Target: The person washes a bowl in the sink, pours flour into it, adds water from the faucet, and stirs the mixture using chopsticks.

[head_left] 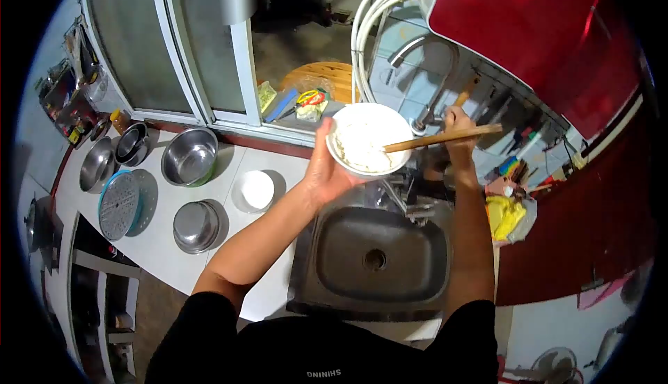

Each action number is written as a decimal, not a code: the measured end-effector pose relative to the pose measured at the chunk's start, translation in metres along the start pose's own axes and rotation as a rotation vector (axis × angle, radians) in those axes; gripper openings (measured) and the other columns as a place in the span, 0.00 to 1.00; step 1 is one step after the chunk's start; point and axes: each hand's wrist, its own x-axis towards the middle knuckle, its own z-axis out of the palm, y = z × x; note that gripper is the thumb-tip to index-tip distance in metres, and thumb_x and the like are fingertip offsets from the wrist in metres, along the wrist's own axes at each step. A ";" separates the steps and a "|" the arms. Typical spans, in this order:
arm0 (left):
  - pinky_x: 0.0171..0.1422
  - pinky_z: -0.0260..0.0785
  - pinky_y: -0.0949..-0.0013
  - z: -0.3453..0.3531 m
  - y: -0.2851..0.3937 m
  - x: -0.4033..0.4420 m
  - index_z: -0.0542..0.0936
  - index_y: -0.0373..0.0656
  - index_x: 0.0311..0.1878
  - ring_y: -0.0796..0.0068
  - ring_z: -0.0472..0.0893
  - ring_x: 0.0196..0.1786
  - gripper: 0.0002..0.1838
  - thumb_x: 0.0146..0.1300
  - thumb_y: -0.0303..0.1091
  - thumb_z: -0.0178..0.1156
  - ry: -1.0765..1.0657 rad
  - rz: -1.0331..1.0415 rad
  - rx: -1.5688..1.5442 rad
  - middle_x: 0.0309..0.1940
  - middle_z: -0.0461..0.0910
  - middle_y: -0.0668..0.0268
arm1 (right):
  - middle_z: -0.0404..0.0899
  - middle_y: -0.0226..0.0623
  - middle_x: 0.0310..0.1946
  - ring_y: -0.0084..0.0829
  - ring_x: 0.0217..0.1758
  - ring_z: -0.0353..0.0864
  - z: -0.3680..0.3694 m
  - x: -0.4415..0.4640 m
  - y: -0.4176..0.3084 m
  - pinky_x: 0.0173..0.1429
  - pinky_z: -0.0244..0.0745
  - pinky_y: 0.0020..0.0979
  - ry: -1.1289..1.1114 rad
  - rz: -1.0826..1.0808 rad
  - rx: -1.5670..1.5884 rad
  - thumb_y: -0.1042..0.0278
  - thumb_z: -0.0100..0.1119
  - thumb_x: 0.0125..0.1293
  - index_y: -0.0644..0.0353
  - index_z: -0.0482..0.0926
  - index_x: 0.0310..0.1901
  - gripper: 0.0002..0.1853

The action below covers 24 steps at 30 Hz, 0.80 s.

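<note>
My left hand (327, 172) holds up a white bowl (355, 123) from beneath, thumb on its rim, over the back of the sink. White food, its kind unclear under the glare, fills the bowl. Wooden chopsticks (445, 138) lean in the bowl and stick out to the right, crossing in front of my right hand (458, 125). That hand is reached toward the wall beside the faucet (440, 85), fingers curled. A wooden handle (467, 92) shows just above its fingers; what it belongs to is hidden.
Below the bowl is a dark sink (379, 300). Left on the white counter (278, 273) stand a metal basin (189, 156), an upturned metal bowl (196, 227), a white cup (256, 190) and a colander (120, 205). A red cabinet (518, 22) overhangs the right. Yellow cloth (506, 217) hangs near my right arm.
</note>
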 end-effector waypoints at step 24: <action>0.57 0.63 0.42 -0.021 0.008 0.092 0.58 0.50 0.65 0.51 0.66 0.61 0.43 0.55 0.73 0.34 0.025 0.001 0.017 0.62 0.62 0.56 | 0.79 0.51 0.28 0.52 0.33 0.78 0.009 0.001 0.021 0.37 0.72 0.45 -0.235 0.325 -0.377 0.60 0.52 0.59 0.65 0.72 0.31 0.13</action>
